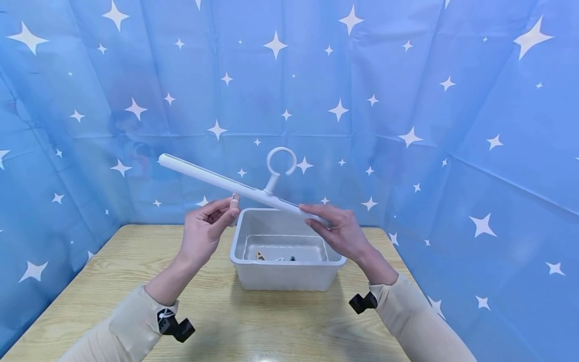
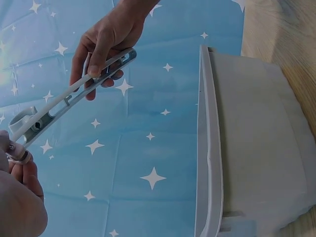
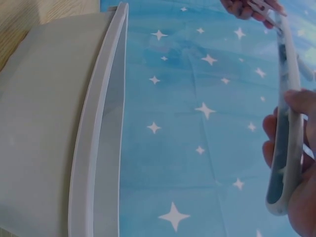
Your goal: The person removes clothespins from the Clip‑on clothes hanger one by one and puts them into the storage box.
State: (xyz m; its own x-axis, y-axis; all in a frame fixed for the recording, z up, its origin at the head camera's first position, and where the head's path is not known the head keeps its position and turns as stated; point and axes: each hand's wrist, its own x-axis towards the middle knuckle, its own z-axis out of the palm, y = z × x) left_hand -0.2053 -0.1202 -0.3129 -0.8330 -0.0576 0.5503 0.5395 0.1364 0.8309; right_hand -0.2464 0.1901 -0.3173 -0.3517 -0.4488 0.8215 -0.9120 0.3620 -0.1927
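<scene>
The tabletop (image 1: pixel 90 301) carries a grey bin (image 1: pixel 284 274) at centre. Above it, a white hanger bar (image 1: pixel 217 182) is held tilted, its left end high. The right hand (image 1: pixel 341 230) clasps its right end for support; the left hand (image 1: pixel 205 232) pinches a small clip (image 1: pixel 235 198) beneath it.

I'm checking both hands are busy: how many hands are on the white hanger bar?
2: the left hand pinches near the hanger bar's middle, the right hand holds its right end.
</scene>
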